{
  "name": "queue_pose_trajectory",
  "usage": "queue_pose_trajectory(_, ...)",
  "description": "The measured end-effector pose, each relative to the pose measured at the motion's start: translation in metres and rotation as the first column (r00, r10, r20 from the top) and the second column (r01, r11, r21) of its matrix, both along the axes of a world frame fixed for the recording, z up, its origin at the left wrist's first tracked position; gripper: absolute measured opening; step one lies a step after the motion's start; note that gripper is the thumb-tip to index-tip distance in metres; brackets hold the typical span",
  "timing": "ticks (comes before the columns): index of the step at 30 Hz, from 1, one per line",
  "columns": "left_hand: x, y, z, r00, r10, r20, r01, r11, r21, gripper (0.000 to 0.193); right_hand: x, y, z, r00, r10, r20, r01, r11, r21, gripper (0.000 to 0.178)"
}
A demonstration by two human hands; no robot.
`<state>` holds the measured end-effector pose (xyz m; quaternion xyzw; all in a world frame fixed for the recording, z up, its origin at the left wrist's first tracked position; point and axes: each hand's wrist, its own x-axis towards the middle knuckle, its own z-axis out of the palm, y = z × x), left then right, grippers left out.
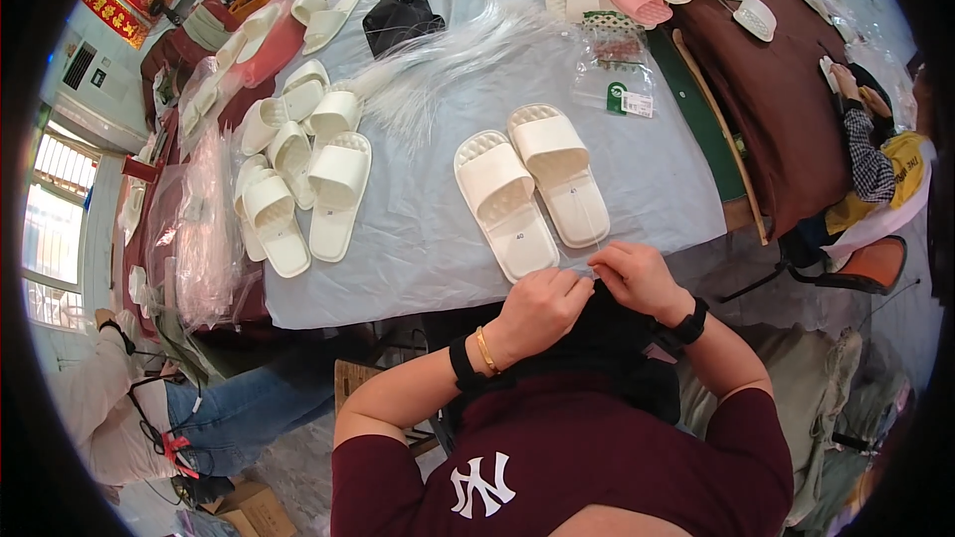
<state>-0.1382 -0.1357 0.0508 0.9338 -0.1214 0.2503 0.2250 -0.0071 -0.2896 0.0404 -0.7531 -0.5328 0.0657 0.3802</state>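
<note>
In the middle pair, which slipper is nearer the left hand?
The left slipper: its heel end lies beside the left hand; the right slipper sits farther.

Bright, mostly even indoor light. At nine o'clock, a tall white barred window (55, 239) glares, nearly washed out. The pale grey plastic table cover (418, 259) shines softly, deep shadow beneath. Straight edges bow toward the black rim.

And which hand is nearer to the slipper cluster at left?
Left. The left hand is right of the slipper cluster and nearer the wearer; the right hand is farther right, beyond the left one.
</note>
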Motion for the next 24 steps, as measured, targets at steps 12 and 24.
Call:
queue_pose_trajectory(12, 0.016, 0.056, -0.019, 0.977, 0.207, -0.058, -0.200, 0.974, 0.110, 0.014, 0.034, 0.057, -0.008, 0.989, 0.019, 0.149, -0.017, 1.000, -0.008, 0.006)
queue_pose_trajectory(24, 0.013, 0.117, -0.029, 0.805, 0.561, -0.196, -0.593, 0.736, -0.328, 0.025, 0.067, 0.090, -0.011, 0.987, -0.143, 0.070, 0.126, 0.971, 0.202, 0.015)
